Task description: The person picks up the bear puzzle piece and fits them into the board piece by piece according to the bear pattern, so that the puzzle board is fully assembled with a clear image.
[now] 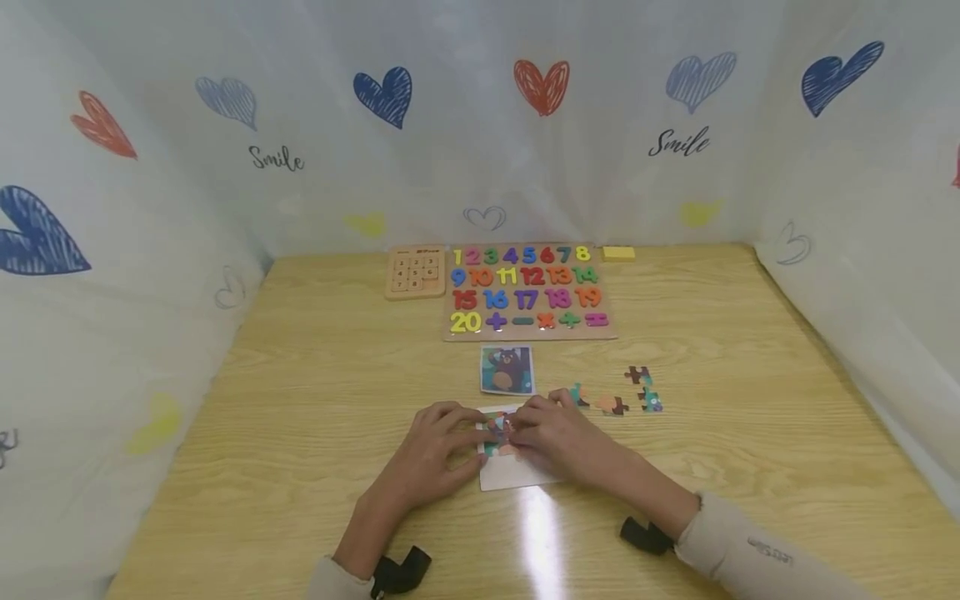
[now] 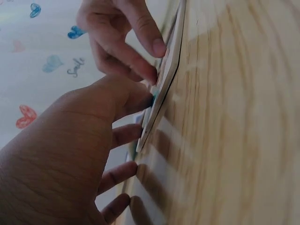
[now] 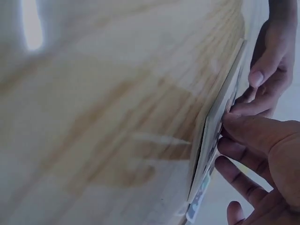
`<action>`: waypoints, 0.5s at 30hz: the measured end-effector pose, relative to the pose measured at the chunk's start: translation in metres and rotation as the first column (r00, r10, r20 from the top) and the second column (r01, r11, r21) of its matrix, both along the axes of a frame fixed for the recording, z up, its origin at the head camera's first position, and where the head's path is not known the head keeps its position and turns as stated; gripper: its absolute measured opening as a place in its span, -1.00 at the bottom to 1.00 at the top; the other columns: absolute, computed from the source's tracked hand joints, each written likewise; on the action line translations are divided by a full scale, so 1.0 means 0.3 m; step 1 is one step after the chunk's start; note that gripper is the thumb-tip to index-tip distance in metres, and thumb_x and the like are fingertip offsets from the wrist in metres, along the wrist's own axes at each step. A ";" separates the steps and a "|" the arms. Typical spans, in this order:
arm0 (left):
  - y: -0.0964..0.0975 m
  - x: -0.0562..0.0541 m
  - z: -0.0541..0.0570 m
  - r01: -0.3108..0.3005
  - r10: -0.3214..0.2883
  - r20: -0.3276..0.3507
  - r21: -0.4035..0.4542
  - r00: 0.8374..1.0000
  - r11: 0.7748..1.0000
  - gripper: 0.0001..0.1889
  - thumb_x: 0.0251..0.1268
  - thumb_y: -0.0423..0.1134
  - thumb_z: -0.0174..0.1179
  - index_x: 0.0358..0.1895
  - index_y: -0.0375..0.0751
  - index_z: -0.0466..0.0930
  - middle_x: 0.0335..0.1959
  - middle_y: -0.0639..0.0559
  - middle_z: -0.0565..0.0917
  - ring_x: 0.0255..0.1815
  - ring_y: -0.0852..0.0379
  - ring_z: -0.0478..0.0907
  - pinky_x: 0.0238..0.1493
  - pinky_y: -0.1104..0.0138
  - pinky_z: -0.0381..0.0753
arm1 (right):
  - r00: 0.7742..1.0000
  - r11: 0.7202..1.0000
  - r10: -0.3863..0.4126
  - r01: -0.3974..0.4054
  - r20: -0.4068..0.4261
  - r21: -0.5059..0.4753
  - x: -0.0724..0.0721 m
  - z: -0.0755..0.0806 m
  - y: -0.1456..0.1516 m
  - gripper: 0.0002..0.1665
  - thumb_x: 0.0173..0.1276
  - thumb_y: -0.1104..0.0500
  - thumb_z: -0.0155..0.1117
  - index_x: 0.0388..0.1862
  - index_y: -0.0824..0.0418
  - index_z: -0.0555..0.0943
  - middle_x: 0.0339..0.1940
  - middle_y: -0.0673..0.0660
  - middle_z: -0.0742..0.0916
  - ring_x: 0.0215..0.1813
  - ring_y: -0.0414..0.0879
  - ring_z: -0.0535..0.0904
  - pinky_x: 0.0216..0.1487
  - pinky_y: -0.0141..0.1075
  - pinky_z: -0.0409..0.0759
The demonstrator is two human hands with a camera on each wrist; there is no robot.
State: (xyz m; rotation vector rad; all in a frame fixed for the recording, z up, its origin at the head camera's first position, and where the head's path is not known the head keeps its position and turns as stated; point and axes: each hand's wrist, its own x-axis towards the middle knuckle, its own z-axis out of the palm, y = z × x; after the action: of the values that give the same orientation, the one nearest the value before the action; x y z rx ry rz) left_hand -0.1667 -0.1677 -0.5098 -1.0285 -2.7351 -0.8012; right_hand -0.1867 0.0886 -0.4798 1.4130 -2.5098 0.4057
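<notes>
A small white puzzle board (image 1: 502, 477) lies on the table, its upper part covered with colourful jigsaw pieces and its lower part bare. My left hand (image 1: 437, 448) rests at the board's left edge, fingers spread and fingertips touching the rim and the pieces. From the other side my right hand (image 1: 561, 437) reaches over the board, thumb and fingertips pinching a brownish puzzle piece (image 1: 512, 427) low against its surface. Fingers partly hide that piece. In the left wrist view, the right thumb and forefinger meet the board (image 2: 169, 70) just beyond the left thumb.
A bear picture card (image 1: 507, 371) lies behind the board. Several loose jigsaw pieces (image 1: 651, 402) are scattered to the right. Farther back are a number board (image 1: 528, 332), a wooden sliding number puzzle (image 1: 415, 272) and a yellow block (image 1: 618, 253). Curtains printed with hearts surround the table.
</notes>
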 end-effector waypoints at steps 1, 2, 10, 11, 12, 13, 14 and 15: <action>0.000 0.002 0.001 -0.002 0.002 -0.002 0.000 1.000 1.000 -0.71 0.36 -0.01 0.24 0.11 0.23 0.71 0.23 0.19 0.55 0.31 0.05 0.32 0.30 -0.07 0.25 | 1.000 1.000 -0.009 0.009 0.019 0.002 0.001 0.004 0.002 -0.82 0.28 0.09 0.46 -0.14 0.05 0.81 -0.06 -0.05 0.76 0.04 -0.11 0.60 -0.06 -0.09 0.38; 0.001 0.006 0.002 -0.003 0.003 0.000 -0.001 1.000 1.000 -0.71 0.36 -0.01 0.24 0.10 0.22 0.71 0.24 0.20 0.55 0.31 0.06 0.32 0.31 -0.07 0.25 | 0.999 1.000 -0.022 0.022 0.040 0.004 0.004 0.009 0.007 -0.81 0.29 0.10 0.45 -0.13 0.04 0.81 -0.05 -0.05 0.76 0.05 -0.11 0.60 -0.04 -0.08 0.38; 0.031 0.025 0.000 -0.014 0.014 -0.006 -0.034 1.000 0.999 -0.70 0.39 0.04 0.20 0.12 0.20 0.68 0.19 0.25 0.57 0.32 0.11 0.33 0.35 -0.02 0.25 | 0.976 0.982 -0.183 0.188 0.115 -0.035 -0.003 0.046 0.123 -0.83 0.28 0.19 0.42 -0.14 0.10 0.77 -0.10 -0.02 0.73 0.07 -0.06 0.56 0.07 0.03 0.35; 0.032 0.027 0.001 -0.019 0.019 -0.007 -0.048 1.000 0.999 -0.68 0.41 0.06 0.18 0.15 0.22 0.66 0.19 0.25 0.57 0.32 0.10 0.33 0.35 -0.04 0.25 | 0.976 0.979 -0.190 0.197 0.104 -0.054 -0.011 0.051 0.143 -0.83 0.26 0.21 0.43 -0.16 0.12 0.77 -0.11 -0.01 0.73 0.06 -0.04 0.56 0.06 0.06 0.35; 0.033 0.028 0.002 -0.023 0.022 -0.011 -0.064 1.000 0.998 -0.67 0.43 0.07 0.15 0.19 0.24 0.63 0.20 0.25 0.56 0.32 0.09 0.32 0.34 -0.06 0.25 | 0.976 0.977 -0.196 0.203 0.094 -0.071 -0.020 0.055 0.164 -0.83 0.25 0.23 0.45 -0.16 0.13 0.76 -0.12 0.00 0.73 0.04 -0.03 0.57 0.06 0.07 0.35; 0.035 0.029 0.003 -0.026 0.025 -0.013 -0.077 1.000 0.997 -0.65 0.46 0.08 0.11 0.23 0.27 0.61 0.20 0.24 0.55 0.32 0.07 0.32 0.32 -0.08 0.26 | 0.976 0.974 -0.202 0.209 0.086 -0.087 -0.030 0.059 0.185 -0.82 0.24 0.24 0.46 -0.16 0.14 0.76 -0.13 0.01 0.73 0.03 -0.02 0.57 0.05 0.07 0.34; 0.036 0.030 0.004 -0.028 0.027 -0.016 -0.088 1.000 0.996 -0.65 0.48 0.09 0.08 0.25 0.29 0.58 0.21 0.23 0.55 0.33 0.06 0.32 0.31 -0.09 0.26 | 0.975 0.972 -0.208 0.216 0.077 -0.099 -0.039 0.064 0.206 -0.81 0.23 0.25 0.47 -0.16 0.15 0.76 -0.13 0.02 0.73 0.03 0.00 0.57 0.04 0.08 0.34; 0.038 0.030 0.005 -0.030 0.028 -0.020 -0.097 0.999 0.995 -0.64 0.50 0.10 0.05 0.28 0.32 0.56 0.21 0.23 0.54 0.32 0.05 0.32 0.30 -0.11 0.26 | 0.974 0.969 -0.215 0.222 0.076 -0.110 -0.047 0.069 0.229 -0.79 0.21 0.26 0.48 -0.15 0.16 0.75 -0.13 0.02 0.73 0.03 0.01 0.58 0.04 0.09 0.33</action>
State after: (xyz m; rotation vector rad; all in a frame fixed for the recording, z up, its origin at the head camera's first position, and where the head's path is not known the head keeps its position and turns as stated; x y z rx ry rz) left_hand -0.1578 -0.1562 -0.5082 -1.0065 -2.7906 -0.6565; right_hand -0.2008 0.1573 -0.4592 1.0820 -2.6075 0.5529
